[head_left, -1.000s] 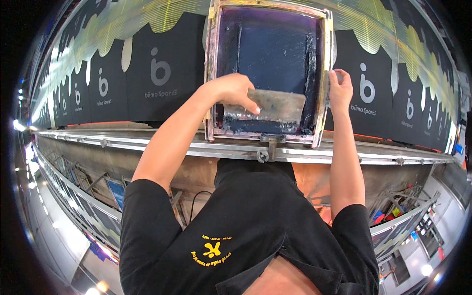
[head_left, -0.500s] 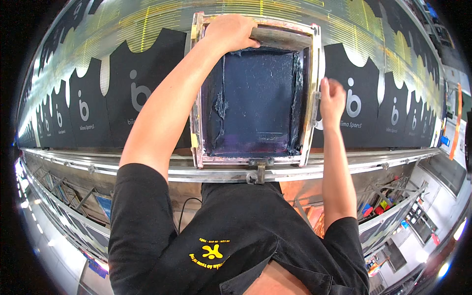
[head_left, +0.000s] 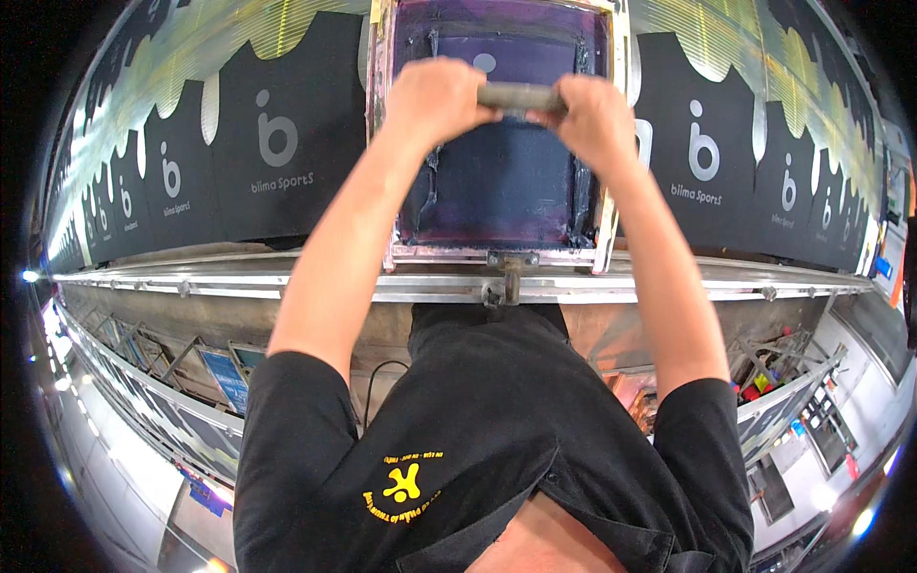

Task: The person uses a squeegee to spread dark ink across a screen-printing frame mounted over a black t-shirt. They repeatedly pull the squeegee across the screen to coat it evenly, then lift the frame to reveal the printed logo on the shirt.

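My left hand [head_left: 437,102] and my right hand [head_left: 583,116] are both closed on opposite ends of a greyish squeegee [head_left: 516,96], held level across the upper part of a screen-printing frame [head_left: 604,229]. The frame's dark blue-purple mesh [head_left: 501,191] carries thick ridges of dark ink along its left and right sides, and a small pale round shape shows above the squeegee. A metal clamp [head_left: 511,272] joins the frame's near edge to the rail.
Black fabric panels [head_left: 287,191] with light grey printed logos line the long translucent board [head_left: 296,24] on both sides. A metal rail [head_left: 220,286] runs along the near edge. Lower racks [head_left: 201,368] and a black cable [head_left: 377,372] lie beyond my body.
The squeegee went from the near end to the far end, and is now slightly nearer again. My right hand has left the frame's side and gripped the squeegee alongside my left.
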Available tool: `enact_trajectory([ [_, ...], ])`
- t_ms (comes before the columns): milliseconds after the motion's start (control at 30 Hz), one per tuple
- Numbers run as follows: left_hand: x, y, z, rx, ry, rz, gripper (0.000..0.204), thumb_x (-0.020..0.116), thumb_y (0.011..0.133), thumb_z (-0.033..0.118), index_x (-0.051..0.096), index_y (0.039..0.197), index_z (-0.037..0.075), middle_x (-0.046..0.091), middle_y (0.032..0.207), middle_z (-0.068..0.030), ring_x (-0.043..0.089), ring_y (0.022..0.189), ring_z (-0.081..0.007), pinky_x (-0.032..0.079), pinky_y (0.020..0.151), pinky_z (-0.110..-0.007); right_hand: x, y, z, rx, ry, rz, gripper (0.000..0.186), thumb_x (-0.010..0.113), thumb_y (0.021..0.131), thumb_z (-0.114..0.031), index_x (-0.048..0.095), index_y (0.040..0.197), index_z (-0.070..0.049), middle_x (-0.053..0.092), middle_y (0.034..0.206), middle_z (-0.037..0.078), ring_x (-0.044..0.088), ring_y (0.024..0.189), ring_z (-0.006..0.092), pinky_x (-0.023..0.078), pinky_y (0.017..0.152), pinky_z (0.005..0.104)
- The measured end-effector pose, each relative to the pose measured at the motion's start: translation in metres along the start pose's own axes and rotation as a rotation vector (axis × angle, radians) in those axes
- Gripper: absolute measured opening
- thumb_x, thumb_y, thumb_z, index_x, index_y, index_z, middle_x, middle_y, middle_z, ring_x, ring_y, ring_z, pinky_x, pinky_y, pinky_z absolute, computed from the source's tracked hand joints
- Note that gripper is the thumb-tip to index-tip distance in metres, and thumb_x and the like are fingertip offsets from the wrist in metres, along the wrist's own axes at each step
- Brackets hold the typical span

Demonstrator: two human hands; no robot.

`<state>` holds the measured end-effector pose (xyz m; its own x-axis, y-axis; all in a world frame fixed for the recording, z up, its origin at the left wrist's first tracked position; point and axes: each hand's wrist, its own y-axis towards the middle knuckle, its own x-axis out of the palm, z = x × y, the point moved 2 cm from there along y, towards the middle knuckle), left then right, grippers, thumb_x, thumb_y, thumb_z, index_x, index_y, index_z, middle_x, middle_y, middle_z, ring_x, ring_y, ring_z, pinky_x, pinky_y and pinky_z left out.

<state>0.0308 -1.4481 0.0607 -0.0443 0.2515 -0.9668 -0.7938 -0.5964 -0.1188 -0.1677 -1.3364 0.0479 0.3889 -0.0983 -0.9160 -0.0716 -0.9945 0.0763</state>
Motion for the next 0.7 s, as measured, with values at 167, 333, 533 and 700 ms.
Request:
enact_trajectory([
  [167,0.034,-0.125,0.055,-0.006,-0.036,0.043,0.028,0.088,0.071,0.022,0.079,0.097,0.015,0.074,0.093,-0.0043,0.073,0.091,-0.0268,0.060,0.080,-0.042,0.021,-0.130,-0.043,-0.046,0.070,0.088,0.038,0.091,0.071,-0.023,0.064,0.093,-0.010,0.063,0.088,0.007,0.064,0.087,0.0300,0.047,0.085,0.0451],
  [333,0.044,-0.180,0.086,-0.033,-0.056,0.081,0.045,0.084,0.067,0.011,0.075,0.111,0.011,0.073,0.109,-0.0053,0.069,0.102,-0.0290,0.057,0.085,-0.042,0.012,-0.179,-0.062,-0.080,0.132,0.054,0.043,0.088,0.065,-0.010,0.068,0.103,-0.008,0.065,0.097,0.007,0.063,0.096,0.0299,0.047,0.090,0.0437],
  [533,0.026,-0.216,0.101,0.006,-0.146,-0.025,0.043,0.081,0.071,0.016,0.073,0.113,0.011,0.071,0.105,-0.0060,0.069,0.102,-0.0296,0.056,0.085,-0.043,0.000,-0.209,-0.072,-0.123,0.185,-0.139,0.038,0.088,0.068,-0.013,0.067,0.098,-0.009,0.064,0.096,0.007,0.063,0.094,0.0298,0.047,0.086,0.0438],
  [700,-0.011,-0.119,0.055,0.091,-0.073,-0.111,0.037,0.084,0.081,0.045,0.072,0.095,0.012,0.071,0.090,-0.0083,0.072,0.089,-0.0296,0.058,0.077,-0.045,-0.029,-0.120,-0.042,-0.133,0.145,-0.075,0.030,0.086,0.083,-0.031,0.066,0.091,-0.010,0.064,0.084,0.009,0.066,0.083,0.0300,0.047,0.079,0.0450],
])
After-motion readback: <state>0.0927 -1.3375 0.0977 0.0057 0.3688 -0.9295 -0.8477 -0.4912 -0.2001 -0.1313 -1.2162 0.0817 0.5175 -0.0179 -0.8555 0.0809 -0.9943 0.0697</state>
